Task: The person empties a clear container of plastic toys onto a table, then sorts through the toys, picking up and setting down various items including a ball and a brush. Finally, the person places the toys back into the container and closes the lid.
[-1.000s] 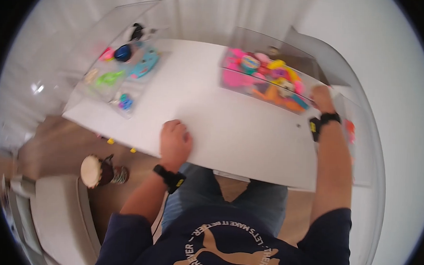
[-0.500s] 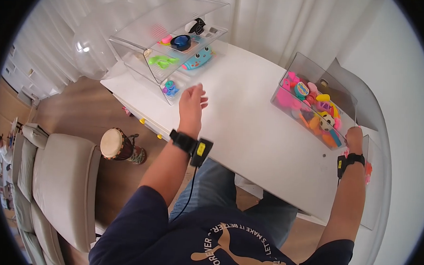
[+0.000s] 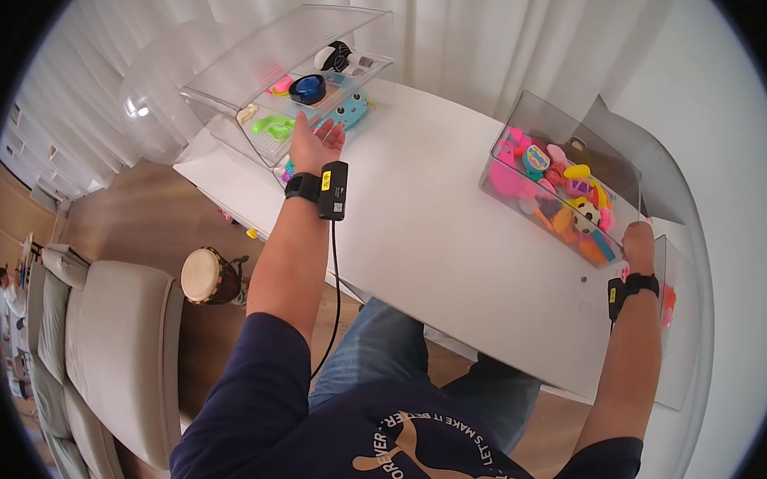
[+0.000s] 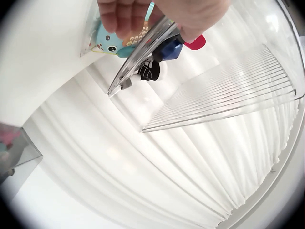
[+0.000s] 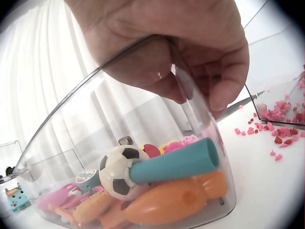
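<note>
My left hand (image 3: 317, 145) is at the open front of a clear stacked organizer (image 3: 291, 22), palm up with its fingers loosely extended. In the left wrist view, the hand's fingers and thumb lie on either side of the clear shelf edge (image 4: 138, 57). Beyond it is a dark blue round object (image 3: 308, 89); a light-blue animal-faced toy (image 3: 349, 109) and a bright green toy (image 3: 274, 127) are close by. My right hand (image 3: 638, 242) grips the near-right rim of a clear bin (image 5: 66, 102) filled with toys, including a soccer ball (image 5: 123, 171) and a teal tube (image 5: 178, 164).
Right of the toy bin, another clear box (image 3: 675, 341) stands by scattered pink bits (image 5: 281, 133). White tabletop (image 3: 428, 216) spans between organizer and bin. A drum (image 3: 210, 275) and a sofa (image 3: 126, 347) are on the left, below table height. A clear balloon (image 3: 152, 106) hangs behind the organizer.
My left hand has moved from near the table's front edge up and forward to the organizer, opening its fingers. The head view has swung left. My right hand stays on the bin's corner.
</note>
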The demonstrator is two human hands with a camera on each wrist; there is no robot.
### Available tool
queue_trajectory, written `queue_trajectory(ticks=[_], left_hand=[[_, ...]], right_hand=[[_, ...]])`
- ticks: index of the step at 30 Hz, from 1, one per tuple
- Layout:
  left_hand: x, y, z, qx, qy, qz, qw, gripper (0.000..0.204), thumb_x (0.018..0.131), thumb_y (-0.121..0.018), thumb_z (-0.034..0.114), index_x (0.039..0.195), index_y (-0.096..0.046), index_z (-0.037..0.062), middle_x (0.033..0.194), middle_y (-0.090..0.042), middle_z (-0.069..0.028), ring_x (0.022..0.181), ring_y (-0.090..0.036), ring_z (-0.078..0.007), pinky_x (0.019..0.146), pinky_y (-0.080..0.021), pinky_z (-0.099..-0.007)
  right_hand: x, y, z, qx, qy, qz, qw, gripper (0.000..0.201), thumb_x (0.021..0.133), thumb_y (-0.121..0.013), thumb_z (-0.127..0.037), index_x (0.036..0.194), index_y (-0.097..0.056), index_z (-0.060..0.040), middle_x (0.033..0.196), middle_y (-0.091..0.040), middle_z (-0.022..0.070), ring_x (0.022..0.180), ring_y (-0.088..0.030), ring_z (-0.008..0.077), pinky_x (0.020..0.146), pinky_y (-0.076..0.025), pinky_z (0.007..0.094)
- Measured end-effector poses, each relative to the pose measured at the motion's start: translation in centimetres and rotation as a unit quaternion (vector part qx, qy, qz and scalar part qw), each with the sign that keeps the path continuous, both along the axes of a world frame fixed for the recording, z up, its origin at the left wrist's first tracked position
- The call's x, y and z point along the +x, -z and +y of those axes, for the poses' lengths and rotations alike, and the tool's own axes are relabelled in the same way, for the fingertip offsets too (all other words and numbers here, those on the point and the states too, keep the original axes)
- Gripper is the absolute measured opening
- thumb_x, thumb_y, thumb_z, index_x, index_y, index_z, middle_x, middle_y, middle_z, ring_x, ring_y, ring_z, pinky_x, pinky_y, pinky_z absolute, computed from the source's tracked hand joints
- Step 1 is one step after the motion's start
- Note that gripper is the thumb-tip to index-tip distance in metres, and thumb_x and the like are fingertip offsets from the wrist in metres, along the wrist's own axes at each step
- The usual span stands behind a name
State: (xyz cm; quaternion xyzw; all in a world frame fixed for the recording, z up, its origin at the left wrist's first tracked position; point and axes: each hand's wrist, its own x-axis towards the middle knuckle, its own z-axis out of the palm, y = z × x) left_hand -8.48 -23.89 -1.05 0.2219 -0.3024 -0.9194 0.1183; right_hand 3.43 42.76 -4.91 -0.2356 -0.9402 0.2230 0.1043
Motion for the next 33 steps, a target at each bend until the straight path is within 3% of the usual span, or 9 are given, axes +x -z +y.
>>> queue_trajectory(ticks=[3, 7, 18, 21, 27, 32, 33], left_hand=[[-0.4, 0.3, 0.1, -0.028, -0.018, 0.002, 0.999, 0.051, 0.097, -0.057, 0.044, 0.126, -0.043, 0.0047, 0.105, -0.061, -0.0157, 0.083, -0.062, -0.0275, 0.076, -0.052, -0.0404], [-0.1, 0.3, 0.3, -0.064, -0.03, -0.003, 0.998, 0.045, 0.099, -0.055, 0.041, 0.125, -0.044, 0.0047, 0.102, -0.064, -0.0157, 0.079, -0.063, -0.026, 0.075, -0.053, -0.0395], [1.8, 0.1, -0.5, -0.042, -0.016, 0.015, 0.999, 0.044, 0.101, -0.051, 0.037, 0.119, -0.047, -0.0019, 0.103, -0.064, -0.0181, 0.092, -0.062, -0.0288, 0.087, -0.051, -0.0412], [2.9, -0.3, -0.7, -0.046, -0.01, 0.012, 0.999, 0.043, 0.102, -0.049, 0.036, 0.116, -0.049, -0.0044, 0.104, -0.064, -0.0187, 0.095, -0.062, -0.0292, 0.088, -0.052, -0.0416], [3.8, -0.6, -1.5, -0.059, 0.007, 0.008, 0.998, 0.046, 0.103, -0.048, 0.038, 0.117, -0.048, -0.0068, 0.105, -0.064, -0.0195, 0.097, -0.063, -0.03, 0.089, -0.053, -0.0406], [3.7, 0.0, -2.4, -0.052, 0.026, 0.026, 0.998, 0.051, 0.103, -0.048, 0.04, 0.117, -0.048, -0.0086, 0.107, -0.064, -0.0207, 0.097, -0.063, -0.0307, 0.088, -0.054, -0.0405], [3.5, 0.1, -2.6, -0.059, 0.02, 0.025, 0.998, 0.051, 0.103, -0.048, 0.04, 0.117, -0.048, -0.0088, 0.107, -0.064, -0.0209, 0.097, -0.063, -0.0308, 0.088, -0.054, -0.0406]], right_hand=[[0.1, -0.4, -0.6, 0.02, 0.017, -0.001, 1.0, 0.026, 0.091, -0.044, -0.01, 0.079, -0.061, 0.005, 0.062, -0.061, 0.0167, 0.048, -0.063, 0.0294, 0.042, -0.048, 0.0397], [0.5, -1.7, -2.4, -0.034, 0.067, 0.002, 0.997, 0.028, 0.092, -0.043, -0.012, 0.079, -0.061, 0.0048, 0.062, -0.061, 0.0167, 0.048, -0.063, 0.0286, 0.041, -0.047, 0.0393], [0.3, -1.4, -2.1, -0.061, 0.045, 0.007, 0.997, 0.028, 0.092, -0.042, -0.013, 0.077, -0.06, 0.0023, 0.061, -0.059, 0.0137, 0.046, -0.061, 0.0264, 0.039, -0.044, 0.038], [-0.6, 0.5, 0.3, 0.001, 0.034, 0.016, 0.999, 0.027, 0.092, -0.042, -0.013, 0.078, -0.06, 0.0011, 0.06, -0.059, 0.0128, 0.045, -0.06, 0.0253, 0.039, -0.044, 0.0376], [-1.3, 0.5, 1.2, 0.021, 0.019, -0.046, 0.999, 0.026, 0.092, -0.042, -0.014, 0.078, -0.059, -0.0016, 0.062, -0.059, 0.0107, 0.046, -0.06, 0.0239, 0.039, -0.043, 0.0371], [-0.6, -1.3, -1.4, -0.076, 0.097, -0.029, 0.992, 0.024, 0.091, -0.041, -0.016, 0.08, -0.058, -0.0035, 0.063, -0.057, 0.0082, 0.048, -0.059, 0.0223, 0.04, -0.043, 0.0366], [-0.3, -1.8, -2.3, -0.059, 0.086, -0.028, 0.994, 0.026, 0.091, -0.042, -0.014, 0.081, -0.061, 0.0001, 0.064, -0.06, 0.0134, 0.05, -0.062, 0.0257, 0.044, -0.047, 0.038]])
